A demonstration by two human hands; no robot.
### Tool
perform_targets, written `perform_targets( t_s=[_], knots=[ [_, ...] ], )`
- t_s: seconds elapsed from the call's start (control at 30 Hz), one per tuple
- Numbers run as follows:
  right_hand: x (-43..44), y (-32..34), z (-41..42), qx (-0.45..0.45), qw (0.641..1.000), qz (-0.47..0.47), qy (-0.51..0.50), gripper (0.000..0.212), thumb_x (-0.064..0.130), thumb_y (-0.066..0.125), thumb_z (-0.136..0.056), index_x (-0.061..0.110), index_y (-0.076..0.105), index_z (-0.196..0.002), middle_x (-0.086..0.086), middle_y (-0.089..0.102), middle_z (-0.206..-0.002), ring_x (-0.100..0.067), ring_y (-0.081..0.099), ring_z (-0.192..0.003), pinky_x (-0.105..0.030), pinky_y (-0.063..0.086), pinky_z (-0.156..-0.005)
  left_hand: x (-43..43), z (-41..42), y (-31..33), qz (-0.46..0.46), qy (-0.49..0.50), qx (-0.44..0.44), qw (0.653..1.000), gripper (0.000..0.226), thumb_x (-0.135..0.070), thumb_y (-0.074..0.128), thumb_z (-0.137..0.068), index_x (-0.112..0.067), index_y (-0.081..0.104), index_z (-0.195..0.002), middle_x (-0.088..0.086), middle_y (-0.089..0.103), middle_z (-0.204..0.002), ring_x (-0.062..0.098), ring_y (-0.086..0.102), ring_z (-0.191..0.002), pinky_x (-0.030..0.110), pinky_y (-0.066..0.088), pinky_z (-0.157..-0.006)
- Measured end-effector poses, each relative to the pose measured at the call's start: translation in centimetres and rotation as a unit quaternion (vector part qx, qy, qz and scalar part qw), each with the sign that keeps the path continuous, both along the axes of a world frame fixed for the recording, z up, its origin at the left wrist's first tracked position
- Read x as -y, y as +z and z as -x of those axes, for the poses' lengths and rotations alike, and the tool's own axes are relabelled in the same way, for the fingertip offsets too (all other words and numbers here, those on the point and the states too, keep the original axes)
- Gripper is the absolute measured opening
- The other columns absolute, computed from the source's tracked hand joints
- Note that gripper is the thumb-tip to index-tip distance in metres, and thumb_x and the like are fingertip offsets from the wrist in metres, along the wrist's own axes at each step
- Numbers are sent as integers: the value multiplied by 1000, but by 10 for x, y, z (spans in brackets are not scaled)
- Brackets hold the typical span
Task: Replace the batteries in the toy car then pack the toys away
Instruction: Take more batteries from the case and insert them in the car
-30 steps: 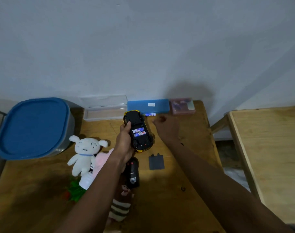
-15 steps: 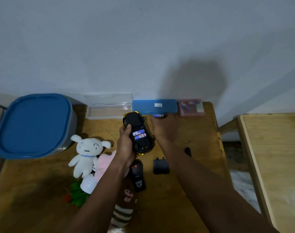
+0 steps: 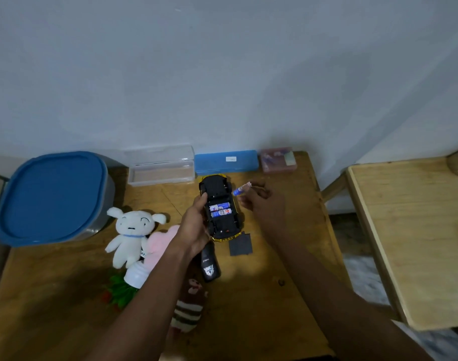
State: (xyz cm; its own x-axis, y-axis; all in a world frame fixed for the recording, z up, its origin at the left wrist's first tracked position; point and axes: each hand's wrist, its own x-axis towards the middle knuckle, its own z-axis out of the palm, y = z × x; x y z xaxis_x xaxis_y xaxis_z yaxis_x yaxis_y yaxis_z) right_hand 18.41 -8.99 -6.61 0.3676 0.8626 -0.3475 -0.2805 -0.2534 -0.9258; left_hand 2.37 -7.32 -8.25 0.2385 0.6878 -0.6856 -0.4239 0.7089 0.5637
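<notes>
The yellow toy car [image 3: 220, 209] is turned upside down over the wooden table [image 3: 248, 308], its black underside up and its battery bay open. Two blue-and-white batteries [image 3: 220, 209] lie in the bay. My left hand [image 3: 194, 227] grips the car along its left side. Just right of the car's far end, my right hand [image 3: 264, 204] pinches a third blue battery [image 3: 240, 189] at its tip. The dark battery cover [image 3: 240, 245] lies flat on the table below the car. A black remote control [image 3: 210, 265] lies beside the cover, partly under my left wrist.
A blue-lidded grey bin [image 3: 50, 196] stands at the left. A white plush [image 3: 130, 234], a pink plush [image 3: 158, 246], a striped brown plush [image 3: 188, 308] and a green toy [image 3: 119, 293] lie near my left arm. Clear [image 3: 160, 165], blue [image 3: 226, 161] and pink [image 3: 277, 160] boxes line the wall. Another table [image 3: 418, 230] stands right.
My right hand reached to the blue box at the wall and came back holding a battery beside the car. The left hand kept the car in place.
</notes>
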Motion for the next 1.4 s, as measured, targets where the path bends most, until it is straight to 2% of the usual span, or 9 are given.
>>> perform_targets(
  t_s=[0.17, 0.27, 0.57, 0.83, 0.97, 1.13, 1.2, 1.3, 1.4],
  knots=[
    [28, 27, 3, 147, 987, -45, 48, 8, 9, 71, -87, 11, 75, -94, 5, 72, -76, 5, 65, -64, -10, 48, -59, 17, -5, 12, -5, -45, 34, 998, 51, -41, 40, -105, -11, 53, -144, 21, 62, -137, 37, 62, -119, 51, 56, -93],
    [41, 34, 3, 214, 970, -78, 79, 12, 8, 74, -82, 18, 74, -88, 9, 73, -79, -2, 68, -69, -19, 54, -62, 28, -8, 18, -11, -75, 44, 996, 51, -42, 38, -106, -10, 58, -139, 21, 62, -136, 39, 59, -123, 53, 49, -103],
    [60, 30, -12, 354, 922, -105, 118, 11, 16, 78, -77, 24, 72, -83, 15, 69, -77, -4, 58, -61, -15, 44, -57, 45, -11, 29, -20, -102, 56, 993, 51, -44, 34, -107, -13, 56, -142, 20, 63, -136, 38, 61, -122, 53, 51, -102],
    [70, 20, -4, 468, 865, -160, 83, 12, 21, 77, -82, 13, 78, -91, 7, 66, -95, -7, 54, -90, -26, 45, -76, 51, -10, 34, -13, -100, 53, 994, 57, -49, 29, -107, -11, 55, -141, 22, 63, -135, 36, 63, -117, 49, 56, -92],
    [73, 18, -5, 553, 800, -196, 124, 15, 26, 74, -86, 14, 76, -94, 1, 63, -102, -11, 51, -91, -24, 44, -71, 49, -8, 34, -14, -105, 45, 993, 57, -50, 28, -107, -13, 56, -139, 21, 64, -133, 34, 66, -110, 49, 55, -93],
    [72, 20, -10, 682, 657, -247, 208, 27, 34, 55, -94, 14, 73, -99, -4, 58, -104, -23, 52, -88, -37, 46, -70, 49, -6, 28, -1, -86, 17, 996, 56, -49, 34, -106, -10, 56, -139, 20, 68, -124, 32, 68, -105, 48, 56, -89],
    [67, 15, -15, 649, 691, -217, 236, 31, 37, 52, -93, 21, 74, -107, -4, 56, -108, -21, 52, -92, -34, 45, -75, 48, -4, 23, -19, -71, -14, 997, 52, -46, 37, -106, -10, 53, -140, 22, 67, -125, 35, 70, -102, 49, 59, -82],
    [61, 4, -24, 500, 831, -120, 213, 28, 28, 57, -95, 23, 70, -119, -1, 55, -106, -13, 52, -94, -33, 50, -77, 44, 3, 18, -81, -52, -100, 990, 41, -41, 41, -107, -14, 51, -137, 16, 70, -117, 31, 71, -95, 46, 59, -80],
    [68, -9, -32, 523, 827, -24, 204, 29, 23, 63, -91, 25, 68, -119, 4, 63, -101, -14, 59, -96, -32, 52, -79, 38, 14, 13, -104, -21, -162, 981, 29, -36, 40, -108, -19, 51, -129, 12, 68, -108, 29, 68, -90, 47, 58, -83]
  ],
)
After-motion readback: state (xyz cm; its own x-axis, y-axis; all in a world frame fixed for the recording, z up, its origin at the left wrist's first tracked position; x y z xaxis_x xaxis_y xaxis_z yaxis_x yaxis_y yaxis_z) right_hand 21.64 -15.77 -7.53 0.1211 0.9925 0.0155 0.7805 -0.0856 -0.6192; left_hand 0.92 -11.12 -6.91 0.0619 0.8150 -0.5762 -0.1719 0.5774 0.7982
